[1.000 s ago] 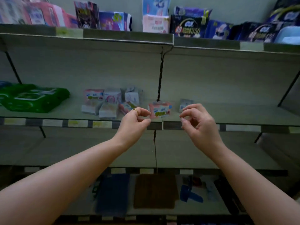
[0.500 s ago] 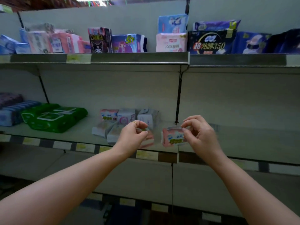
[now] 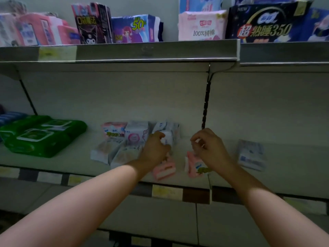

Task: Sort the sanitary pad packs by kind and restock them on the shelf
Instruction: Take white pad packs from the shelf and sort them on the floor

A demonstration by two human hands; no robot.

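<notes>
Our left hand [image 3: 155, 148] curled over a pink pack [image 3: 164, 169] on the shelf [image 3: 71, 161], grip unclear, right hand [image 3: 209, 148] pinching another pink pack [image 3: 195, 166], green wipes [image 3: 41, 136] far left

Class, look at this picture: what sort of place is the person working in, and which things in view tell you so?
Most likely a shop aisle. Metal shelves carry coloured label strips along their front edges, the top shelf holds rows of branded packs, and green wipe packs lie beside small pad packs.

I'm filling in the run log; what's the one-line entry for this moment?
stage: sorting on middle shelf | left hand: at white pack | right hand: over pink pack | second pink pack: shelf edge
</notes>
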